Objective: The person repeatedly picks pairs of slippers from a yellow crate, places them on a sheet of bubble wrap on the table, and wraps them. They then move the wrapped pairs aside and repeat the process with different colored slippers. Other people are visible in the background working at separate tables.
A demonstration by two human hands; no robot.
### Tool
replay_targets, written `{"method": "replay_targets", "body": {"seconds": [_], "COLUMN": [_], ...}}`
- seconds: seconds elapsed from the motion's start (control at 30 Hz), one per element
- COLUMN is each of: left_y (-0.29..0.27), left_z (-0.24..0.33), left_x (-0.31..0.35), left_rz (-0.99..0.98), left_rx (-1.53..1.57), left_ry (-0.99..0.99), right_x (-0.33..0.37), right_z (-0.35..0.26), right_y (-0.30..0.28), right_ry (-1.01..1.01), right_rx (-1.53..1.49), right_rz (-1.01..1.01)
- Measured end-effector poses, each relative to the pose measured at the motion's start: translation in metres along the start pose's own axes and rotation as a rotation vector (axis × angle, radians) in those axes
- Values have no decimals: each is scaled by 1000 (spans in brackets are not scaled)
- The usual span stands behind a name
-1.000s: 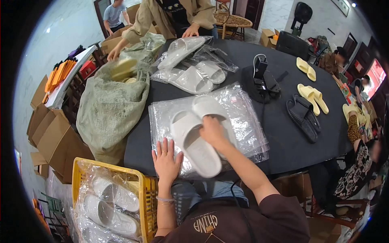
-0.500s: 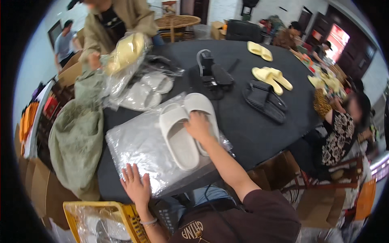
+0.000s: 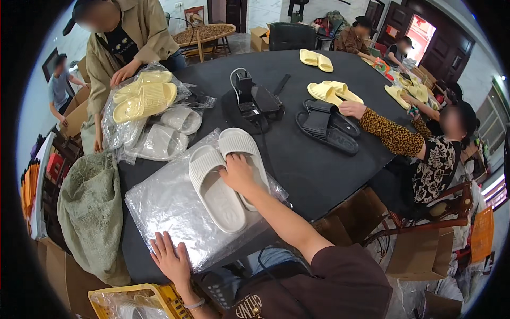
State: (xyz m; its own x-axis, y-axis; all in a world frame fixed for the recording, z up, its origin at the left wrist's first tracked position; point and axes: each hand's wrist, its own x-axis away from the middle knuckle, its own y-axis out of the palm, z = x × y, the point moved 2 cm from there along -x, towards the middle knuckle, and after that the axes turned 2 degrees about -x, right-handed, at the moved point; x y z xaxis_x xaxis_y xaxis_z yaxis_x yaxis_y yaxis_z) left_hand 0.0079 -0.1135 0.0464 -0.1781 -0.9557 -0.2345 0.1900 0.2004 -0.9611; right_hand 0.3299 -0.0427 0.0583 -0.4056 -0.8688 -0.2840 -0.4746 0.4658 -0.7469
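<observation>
A pair of off-white slide slippers [image 3: 217, 199] rests side by side on a stack of clear plastic bags [image 3: 159, 199] at the table's near edge. My right hand [image 3: 239, 173] is at the middle of the pair, its fingers curled over the inner edges just behind the straps; the fingertips are partly hidden inside. Flat on the near left corner of the bags lies my left hand [image 3: 171, 261], fingers spread and holding nothing.
Bagged yellow slippers [image 3: 146, 101] and bagged white slippers [image 3: 164, 142] lie at left by a co-worker. A black strapped device [image 3: 255, 101] stands mid-table. Black slippers [image 3: 329, 127] and yellow slippers [image 3: 324, 93] are at right. A yellow crate [image 3: 159, 297] is below left.
The co-worker at left has lowered the bagged yellow slippers onto the table. Another co-worker's hand has reached in to the yellow slippers at right. My hands keep their places while the view shifts.
</observation>
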Motion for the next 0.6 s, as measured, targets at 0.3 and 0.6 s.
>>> {"method": "replay_targets", "body": {"seconds": [0.3, 0.6], "left_y": [-3, -9], "left_z": [-1, 5], "left_x": [2, 0], "left_rz": [16, 30], "left_rx": [-3, 43], "left_ry": [-3, 12], "right_x": [3, 5], "right_z": [-4, -14], "right_y": [0, -55], "right_ry": [-21, -28], "right_rx": [-8, -295], "right_rz": [25, 332]}}
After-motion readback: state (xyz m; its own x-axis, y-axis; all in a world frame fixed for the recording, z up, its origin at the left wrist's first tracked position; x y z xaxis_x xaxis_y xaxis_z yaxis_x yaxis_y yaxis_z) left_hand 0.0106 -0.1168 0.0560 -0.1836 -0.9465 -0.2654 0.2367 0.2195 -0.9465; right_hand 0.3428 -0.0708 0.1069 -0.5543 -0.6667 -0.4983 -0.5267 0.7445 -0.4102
